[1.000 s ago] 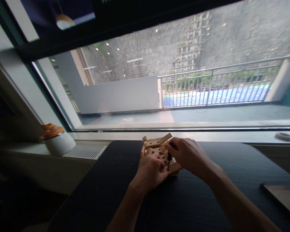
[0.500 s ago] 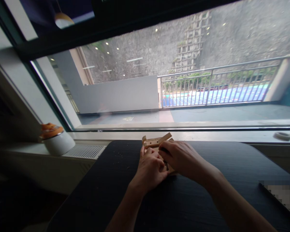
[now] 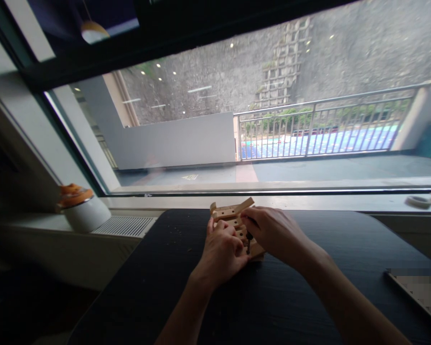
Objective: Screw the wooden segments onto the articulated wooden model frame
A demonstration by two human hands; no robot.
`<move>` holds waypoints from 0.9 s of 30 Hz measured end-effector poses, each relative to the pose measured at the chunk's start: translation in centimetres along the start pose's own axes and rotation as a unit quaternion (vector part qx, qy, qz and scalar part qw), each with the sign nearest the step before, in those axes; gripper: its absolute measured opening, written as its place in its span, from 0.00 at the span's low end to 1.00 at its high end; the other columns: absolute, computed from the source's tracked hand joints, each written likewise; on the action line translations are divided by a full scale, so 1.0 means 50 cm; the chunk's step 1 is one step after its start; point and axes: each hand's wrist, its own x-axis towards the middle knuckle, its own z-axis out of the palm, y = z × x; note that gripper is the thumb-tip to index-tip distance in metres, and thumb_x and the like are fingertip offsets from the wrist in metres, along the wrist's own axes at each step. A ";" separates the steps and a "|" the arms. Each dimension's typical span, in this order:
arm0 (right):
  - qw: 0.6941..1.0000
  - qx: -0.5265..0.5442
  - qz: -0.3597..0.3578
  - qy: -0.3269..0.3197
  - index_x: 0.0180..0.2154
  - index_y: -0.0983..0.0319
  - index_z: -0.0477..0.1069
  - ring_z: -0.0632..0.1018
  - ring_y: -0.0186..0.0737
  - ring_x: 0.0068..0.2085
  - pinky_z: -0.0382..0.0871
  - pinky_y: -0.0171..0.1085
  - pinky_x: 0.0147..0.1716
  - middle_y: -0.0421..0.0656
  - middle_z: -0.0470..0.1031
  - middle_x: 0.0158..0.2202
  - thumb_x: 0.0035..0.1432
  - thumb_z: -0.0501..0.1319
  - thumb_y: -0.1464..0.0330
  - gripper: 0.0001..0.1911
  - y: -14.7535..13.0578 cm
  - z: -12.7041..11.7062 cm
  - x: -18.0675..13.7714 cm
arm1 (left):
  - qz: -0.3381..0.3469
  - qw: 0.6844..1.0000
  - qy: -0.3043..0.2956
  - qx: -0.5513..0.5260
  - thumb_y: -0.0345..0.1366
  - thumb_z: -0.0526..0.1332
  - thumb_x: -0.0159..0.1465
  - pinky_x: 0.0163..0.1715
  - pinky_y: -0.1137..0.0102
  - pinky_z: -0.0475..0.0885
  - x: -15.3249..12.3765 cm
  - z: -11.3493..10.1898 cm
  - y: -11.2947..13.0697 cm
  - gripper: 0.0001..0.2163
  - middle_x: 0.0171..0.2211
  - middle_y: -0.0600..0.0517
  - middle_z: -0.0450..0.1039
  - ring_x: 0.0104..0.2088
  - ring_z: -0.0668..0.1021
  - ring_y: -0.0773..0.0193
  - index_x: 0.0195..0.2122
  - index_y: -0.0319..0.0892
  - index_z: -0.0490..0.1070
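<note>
A pale wooden assembly [image 3: 227, 212] with drilled holes and slats lies at the far part of the dark table. My left hand [image 3: 222, 244] is closed around its left and near side, fingers pressing on the wood. From above right, my right hand [image 3: 269, 227] pinches a small dark screwdriver [image 3: 249, 243], whose shaft points down at the near end of the assembly. Most of the tool's handle is hidden by the fingers. One loose-looking slat [image 3: 244, 205] sticks up at an angle at the assembly's far side.
The black table [image 3: 158, 278] meets a windowsill [image 3: 201, 202] under a large window. On the left ledge a white pot with an orange top [image 3: 84, 211] stands near a vent [image 3: 125, 225]. A roll of tape [image 3: 417, 202] rests at right; a blurred flat object [image 3: 422, 292] lies at the right edge.
My right hand has lifted and shifted slightly right, so more of the dark screwdriver and the drilled slats shows. My left hand stays in nearly the same place.
</note>
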 end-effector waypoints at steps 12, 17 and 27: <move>0.999 0.041 -0.025 -0.020 0.29 0.60 0.69 0.70 0.33 0.25 0.51 0.33 0.25 0.40 0.74 0.25 0.62 0.52 0.68 0.12 0.004 -0.012 -0.002 | -0.002 1.000 0.002 0.001 0.41 0.65 0.55 0.60 0.47 0.47 0.001 0.004 -0.002 0.10 0.29 0.53 0.72 0.42 0.70 0.57 0.19 0.45 0.74; 0.998 0.030 0.048 -0.006 0.29 0.61 0.71 0.71 0.35 0.26 0.51 0.34 0.25 0.41 0.75 0.25 0.61 0.52 0.64 0.13 0.023 -0.001 0.007 | 0.003 1.000 -0.003 -0.002 0.41 0.64 0.55 0.60 0.46 0.46 0.002 0.005 -0.002 0.10 0.30 0.53 0.72 0.42 0.70 0.57 0.19 0.45 0.75; 0.997 0.046 -0.051 -0.037 0.27 0.60 0.70 0.72 0.34 0.29 0.51 0.33 0.27 0.40 0.76 0.29 0.61 0.51 0.68 0.14 -0.011 -0.027 -0.013 | 0.001 1.000 0.010 -0.010 0.41 0.66 0.54 0.60 0.48 0.47 0.000 0.002 -0.001 0.09 0.30 0.55 0.73 0.43 0.70 0.57 0.20 0.46 0.74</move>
